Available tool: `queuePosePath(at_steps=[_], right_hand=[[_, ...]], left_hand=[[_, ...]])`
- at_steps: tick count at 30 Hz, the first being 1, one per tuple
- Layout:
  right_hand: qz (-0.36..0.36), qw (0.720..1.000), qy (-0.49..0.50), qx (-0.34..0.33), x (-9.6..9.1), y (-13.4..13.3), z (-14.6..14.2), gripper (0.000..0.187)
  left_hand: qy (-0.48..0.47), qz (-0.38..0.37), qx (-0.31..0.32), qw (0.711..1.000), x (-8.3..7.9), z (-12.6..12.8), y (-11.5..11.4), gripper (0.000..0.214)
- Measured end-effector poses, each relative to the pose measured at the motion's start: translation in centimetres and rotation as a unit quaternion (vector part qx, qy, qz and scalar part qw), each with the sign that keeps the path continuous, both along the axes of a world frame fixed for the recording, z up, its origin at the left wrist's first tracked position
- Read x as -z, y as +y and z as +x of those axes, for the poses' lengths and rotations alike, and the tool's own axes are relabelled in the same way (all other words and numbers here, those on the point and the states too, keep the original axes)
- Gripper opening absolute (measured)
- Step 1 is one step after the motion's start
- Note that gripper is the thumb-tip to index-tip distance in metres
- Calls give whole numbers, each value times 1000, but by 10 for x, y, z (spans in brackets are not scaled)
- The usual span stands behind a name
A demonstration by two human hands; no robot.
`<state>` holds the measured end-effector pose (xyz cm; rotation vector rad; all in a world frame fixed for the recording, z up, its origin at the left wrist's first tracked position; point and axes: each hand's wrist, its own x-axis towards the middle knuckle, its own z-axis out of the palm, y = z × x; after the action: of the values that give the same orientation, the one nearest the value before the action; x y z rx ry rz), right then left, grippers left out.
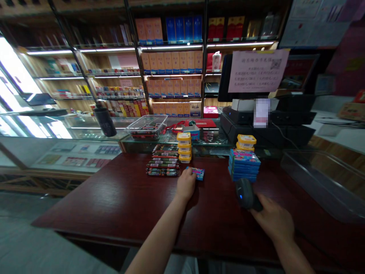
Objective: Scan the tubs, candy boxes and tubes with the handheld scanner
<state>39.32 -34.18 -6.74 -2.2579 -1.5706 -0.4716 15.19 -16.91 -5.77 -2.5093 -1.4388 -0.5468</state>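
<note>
My left hand [186,184] has its fingers closed on the near-left end of a small blue packet [200,174] with pink print, low over the dark red table. A black handheld barcode scanner [244,193] with a lit blue light is gripped in my right hand [275,217]. The scanner's head is just in front of a stack of blue packets [244,165]. Yellow-lidded tubs [246,140] stand behind that stack. Left of centre, long dark-wrapped snack packs [163,163] are piled beside another stack of yellow tubs [184,146].
A clear plastic bin [322,182] sits on the table's right. Another clear tray [146,127], holding dark packs, is on the glass counter near a black bottle [104,120]. A monitor with a paper sign [258,71] stands behind. Shelves of boxes [172,62] line the back.
</note>
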Motion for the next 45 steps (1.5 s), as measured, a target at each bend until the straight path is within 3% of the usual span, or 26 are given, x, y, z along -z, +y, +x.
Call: queuePosePath(at_steps=[4,10,22,26,30,34,40,45], right_hand=[[-6,1000,15,0,2,0,2,29],[-16,1000,23,5,4,1,4,33],[-33,999,41,5,3,2,4,32],[-59,997,40,17,1,5,3,31],[-71,996,42,19,-5,6,-1,27],[-71,996,60,5,-8,8,-1,23],[-72,995,73,-15,-7,10,3,21],[-91,993,73,-11,-9,12,3,14]], left_hand=[[0,-30,-46,998,-3,2,-6,19],[-49,-32,-2,998,-1,5,-9,32],[-85,-27,-75,993,9,5,14,28],[-92,-15,-54,994,9,4,11,33],[-121,0,8,993,6,9,5,35],[-145,-41,118,982,-9,31,-2,38],[-166,-20,254,953,-56,103,-12,41],[-130,5,297,946,-75,160,-12,42]])
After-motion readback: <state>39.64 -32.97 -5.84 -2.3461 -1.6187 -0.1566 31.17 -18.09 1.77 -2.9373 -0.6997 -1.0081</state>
